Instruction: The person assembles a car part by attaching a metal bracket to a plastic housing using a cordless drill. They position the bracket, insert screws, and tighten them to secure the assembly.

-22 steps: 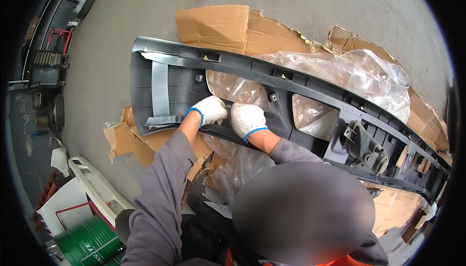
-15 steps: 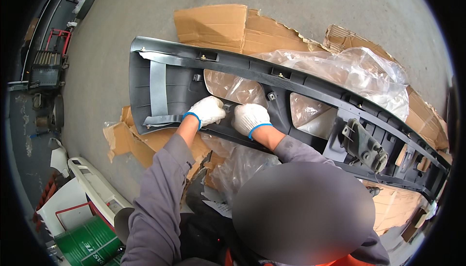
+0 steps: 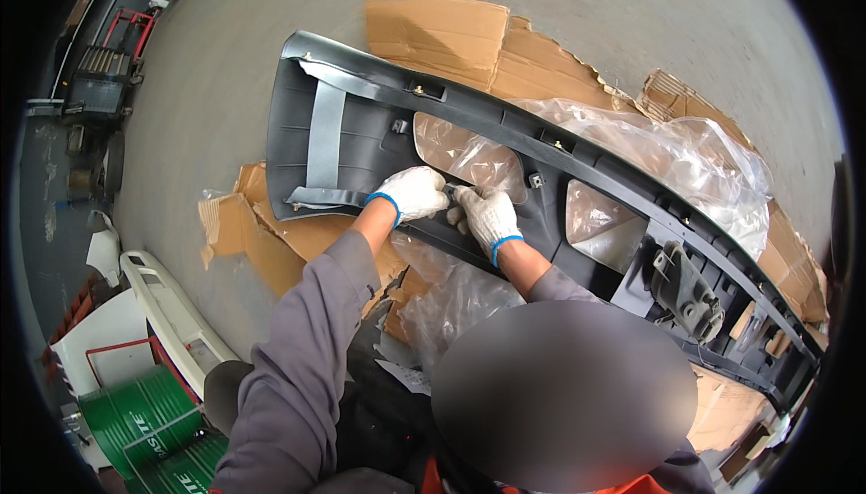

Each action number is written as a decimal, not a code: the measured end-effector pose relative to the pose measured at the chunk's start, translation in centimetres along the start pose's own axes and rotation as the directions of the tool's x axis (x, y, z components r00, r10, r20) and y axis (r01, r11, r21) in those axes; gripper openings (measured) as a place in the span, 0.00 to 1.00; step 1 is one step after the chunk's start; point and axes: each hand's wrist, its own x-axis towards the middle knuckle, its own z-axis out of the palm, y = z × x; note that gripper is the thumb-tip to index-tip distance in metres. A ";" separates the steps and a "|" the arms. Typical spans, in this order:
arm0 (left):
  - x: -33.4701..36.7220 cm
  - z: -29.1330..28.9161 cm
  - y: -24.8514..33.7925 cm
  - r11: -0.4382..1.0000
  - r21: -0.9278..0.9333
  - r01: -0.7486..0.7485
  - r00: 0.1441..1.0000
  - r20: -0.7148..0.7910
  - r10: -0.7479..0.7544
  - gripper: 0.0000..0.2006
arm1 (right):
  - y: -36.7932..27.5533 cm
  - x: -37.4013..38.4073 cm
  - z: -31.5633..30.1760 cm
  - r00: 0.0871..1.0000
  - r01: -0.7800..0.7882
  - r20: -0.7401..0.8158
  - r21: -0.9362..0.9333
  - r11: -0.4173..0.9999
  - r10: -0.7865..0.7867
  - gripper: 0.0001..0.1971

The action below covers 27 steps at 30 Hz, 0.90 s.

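A long dark grey vehicle bumper (image 3: pixel 365 151) lies in front of me with its ribbed inner side up. My left hand (image 3: pixel 418 193), in a white knit glove with a blue cuff, is closed over its near edge, thumb and fingers pinched. Close against it, my right hand (image 3: pixel 490 217) in a matching glove has its fingers bent inward, fingertips meeting the left ones. A small greyish bit shows between the fingertips, too small to name. Just beyond the hands is an opening (image 3: pixel 465 149) with clear plastic showing through. A dark lamp-like unit (image 3: pixel 687 291) sits on the bumper to the right.
Flattened cardboard (image 3: pixel 437 38) and crumpled clear plastic sheeting (image 3: pixel 667 156) lie under and around the bumper. At lower left stand a green drum (image 3: pixel 144 422) and a pale curved panel (image 3: pixel 176 313). Equipment with a red frame (image 3: pixel 133 29) lines the far left. Concrete floor (image 3: pixel 234 70) surrounds the cardboard.
The view has shifted, so the bumper sits higher and further right in it. My hands have come together; the right fingers, earlier in a fist apart from the left, now meet the left fingertips.
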 end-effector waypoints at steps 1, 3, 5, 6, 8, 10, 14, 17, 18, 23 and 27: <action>-0.1 0.0 0.0 1.000 -0.020 0.008 1.000 0.008 -0.008 0.16 | -0.2 -0.1 0.0 1.000 -0.001 0.007 -0.017 1.000 0.001 0.13; -0.3 0.0 0.1 1.000 -0.001 -0.001 1.000 -0.025 0.001 0.16 | -0.2 -0.1 -0.2 0.999 -0.016 0.051 0.009 1.000 0.016 0.13; -0.2 0.2 -0.2 0.999 0.029 -0.013 0.999 -0.038 0.014 0.16 | -0.6 -0.4 -0.5 0.994 -0.039 0.105 0.055 0.998 0.033 0.12; -0.1 0.4 -0.4 0.999 0.035 -0.022 0.999 -0.046 0.024 0.16 | -0.9 -0.8 -0.7 0.991 -0.055 0.120 0.041 0.998 0.050 0.12; -0.2 0.5 -0.5 0.998 0.046 -0.042 0.997 -0.060 0.044 0.16 | -1.5 -1.3 -1.1 0.985 -0.088 0.149 0.013 0.996 0.085 0.13; -0.3 0.4 -0.3 0.999 0.036 -0.036 0.998 -0.056 0.038 0.16 | -1.2 -1.1 -1.4 0.987 -0.065 0.144 -0.020 0.998 0.068 0.12; -0.2 0.4 -0.2 0.998 0.044 -0.044 0.997 -0.059 0.047 0.16 | -0.7 -1.0 -1.5 0.994 -0.046 0.100 0.043 0.998 0.042 0.11; -0.4 0.4 -0.2 0.999 0.032 -0.027 0.997 -0.075 0.029 0.15 | -0.9 -0.9 -0.8 0.996 -0.040 0.084 0.024 0.999 0.038 0.11; -0.4 0.5 -0.2 0.999 0.043 -0.031 0.996 -0.078 0.034 0.16 | -0.8 -0.9 -0.7 0.996 -0.038 0.080 0.001 0.999 0.038 0.11; -0.2 0.7 0.0 0.990 0.132 -0.047 0.993 -0.106 0.061 0.16 | -0.2 -0.1 -0.9 0.996 0.005 0.085 -0.043 0.999 -0.001 0.12; -0.6 0.8 -0.1 0.988 0.150 -0.036 0.991 -0.126 0.055 0.17 | -0.3 -0.3 0.0 0.998 0.058 0.036 -0.151 0.987 -0.053 0.13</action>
